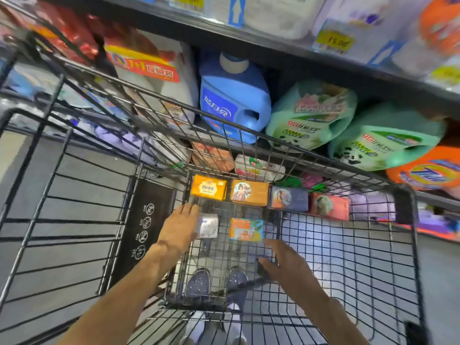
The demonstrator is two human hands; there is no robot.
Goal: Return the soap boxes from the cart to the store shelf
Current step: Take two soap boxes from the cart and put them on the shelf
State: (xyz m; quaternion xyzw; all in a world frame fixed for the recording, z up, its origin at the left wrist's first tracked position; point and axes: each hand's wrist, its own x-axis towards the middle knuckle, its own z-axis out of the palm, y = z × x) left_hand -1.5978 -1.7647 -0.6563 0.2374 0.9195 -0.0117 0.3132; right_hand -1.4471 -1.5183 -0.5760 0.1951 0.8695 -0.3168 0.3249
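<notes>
Several soap boxes lie in the black wire cart [323, 245]. Along its far wall sit a yellow box [208, 187], an orange box [249, 192], a dark blue box [288, 198] and a red box [329, 206]. Nearer to me lie a white box [209, 225] and a blue-and-orange box [246, 229]. My left hand [178, 230] reaches in with straight fingers, just left of the white box. My right hand [281, 260] hovers open below the blue-and-orange box. Neither hand holds anything.
The store shelf [273, 53] stands right behind the cart, with a blue detergent jug [234, 95], green refill bags [311, 115] and an orange jug [428, 170]. Lower shelf packs show through the cart's wires. My feet show under the cart. Grey floor lies left.
</notes>
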